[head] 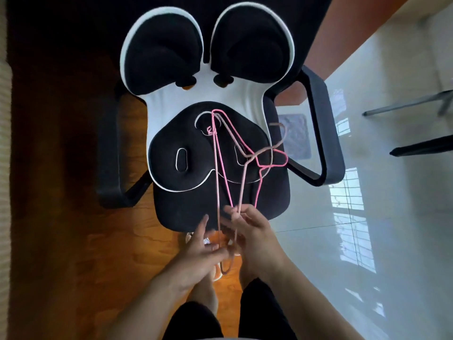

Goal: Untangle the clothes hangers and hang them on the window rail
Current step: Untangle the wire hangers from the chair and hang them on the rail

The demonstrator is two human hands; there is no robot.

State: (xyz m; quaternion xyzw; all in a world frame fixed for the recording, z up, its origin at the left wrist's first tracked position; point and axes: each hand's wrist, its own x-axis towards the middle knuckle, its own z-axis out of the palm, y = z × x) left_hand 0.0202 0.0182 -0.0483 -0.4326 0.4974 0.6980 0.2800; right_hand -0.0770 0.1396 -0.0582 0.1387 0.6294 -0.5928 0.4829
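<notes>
A tangle of thin wire hangers lies over the chair seat: bright pink hangers (221, 153) crossed with a dull beige-pink hanger (263, 153) whose hook curls up at the right. Their near ends run down between my hands at the seat's front edge. My right hand (247, 231) pinches hanger wires between its fingertips. My left hand (206, 249) has its fingers spread but its fingertips grip the lower wires beside a small loop (226, 265) hanging below. No window rail is in view.
A black office chair (186, 204) with armrests (323, 133) carries a black-and-white posture cushion (157, 133). Orange wooden floor lies left and below, glossy white tile floor (367, 241) to the right. My legs and bare feet are beneath the hands.
</notes>
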